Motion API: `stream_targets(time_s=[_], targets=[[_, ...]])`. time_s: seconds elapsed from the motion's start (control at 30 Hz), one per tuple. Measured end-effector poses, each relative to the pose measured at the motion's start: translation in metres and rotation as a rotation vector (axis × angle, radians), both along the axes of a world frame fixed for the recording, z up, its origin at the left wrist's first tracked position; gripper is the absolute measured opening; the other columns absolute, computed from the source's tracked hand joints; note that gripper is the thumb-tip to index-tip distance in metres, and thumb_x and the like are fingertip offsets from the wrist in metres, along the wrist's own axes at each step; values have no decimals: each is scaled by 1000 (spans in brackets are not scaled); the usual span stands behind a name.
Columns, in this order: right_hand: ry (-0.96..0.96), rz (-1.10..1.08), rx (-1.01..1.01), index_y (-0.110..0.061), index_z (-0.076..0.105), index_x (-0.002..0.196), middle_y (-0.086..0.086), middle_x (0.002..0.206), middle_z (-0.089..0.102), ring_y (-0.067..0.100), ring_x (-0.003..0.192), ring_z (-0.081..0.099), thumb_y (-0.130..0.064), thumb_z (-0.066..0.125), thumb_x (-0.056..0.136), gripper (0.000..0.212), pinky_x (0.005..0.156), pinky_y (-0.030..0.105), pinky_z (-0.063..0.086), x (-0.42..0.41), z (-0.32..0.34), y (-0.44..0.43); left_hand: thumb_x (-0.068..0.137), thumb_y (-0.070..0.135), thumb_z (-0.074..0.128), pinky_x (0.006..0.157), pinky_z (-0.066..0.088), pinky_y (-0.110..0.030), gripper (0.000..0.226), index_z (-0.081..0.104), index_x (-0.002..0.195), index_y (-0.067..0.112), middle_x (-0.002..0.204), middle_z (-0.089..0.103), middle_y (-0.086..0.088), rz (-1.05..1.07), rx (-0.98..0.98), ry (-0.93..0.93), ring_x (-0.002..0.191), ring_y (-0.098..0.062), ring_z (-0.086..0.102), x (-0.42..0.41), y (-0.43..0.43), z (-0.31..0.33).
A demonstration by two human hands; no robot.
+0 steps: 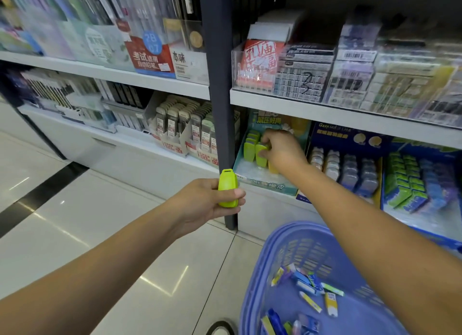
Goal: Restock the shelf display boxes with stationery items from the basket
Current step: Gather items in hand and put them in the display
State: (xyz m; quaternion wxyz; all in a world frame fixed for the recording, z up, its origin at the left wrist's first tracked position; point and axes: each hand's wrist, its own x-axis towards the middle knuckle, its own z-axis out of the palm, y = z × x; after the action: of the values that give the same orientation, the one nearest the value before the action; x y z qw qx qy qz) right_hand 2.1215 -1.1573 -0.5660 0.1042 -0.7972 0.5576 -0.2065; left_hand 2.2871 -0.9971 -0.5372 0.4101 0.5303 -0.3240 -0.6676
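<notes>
Basket [268,264]: cut by lower edge; right wall hidden behind forearm [362,222].
Basket items [310,288]: labels too small to read.
Right hand [283,151]: fingertips partly hidden among shelf green pieces [250,151] in teal display box [257,178].
Held green piece [227,184]: lower end covered by left hand [205,202].
Upper shelf packs [350,84]: blurred, print illegible.
Shoe [221,329]: cut by lower edge.

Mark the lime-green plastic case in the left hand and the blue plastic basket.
lime-green plastic case [227,183]: head view, its top half below the loop.
blue plastic basket [271,244]: head view, left rim.

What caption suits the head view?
Right hand grips a green item in the teal display box; left hand holds a second green item; blue basket below.
</notes>
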Motion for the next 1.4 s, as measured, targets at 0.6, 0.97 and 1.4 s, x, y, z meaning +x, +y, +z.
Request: stream_targets(time_s=[0.6,0.97,1.4], targets=[[263,-28,-150,4,65,103,20,109,58,33,104,55,-9,53,88,23,76,30,42,3,3,10,85,-8,59,81,56,-22,27,58,110,3,101,67,-9,-37,-9,-29,95,-20,67,-7,-7,-3],[-53,85,87,-5,68,108,10,107,67,20,96,59,-28,53,93,31,78,27,47,-7,29,23,83,-3,66,88,52,-26,35,58,117,2,110,62,-15,31,-79,-258,106,-26,62,-13,-15,1],[-330,446,384,-15,67,92,-3,85,65,8,73,58,-9,72,80,14,68,18,49,-24,53,43,79,-1,71,70,54,-16,36,62,114,4,94,69,-6,107,-273,-335,79,-11,65,-28,-40,-7]])
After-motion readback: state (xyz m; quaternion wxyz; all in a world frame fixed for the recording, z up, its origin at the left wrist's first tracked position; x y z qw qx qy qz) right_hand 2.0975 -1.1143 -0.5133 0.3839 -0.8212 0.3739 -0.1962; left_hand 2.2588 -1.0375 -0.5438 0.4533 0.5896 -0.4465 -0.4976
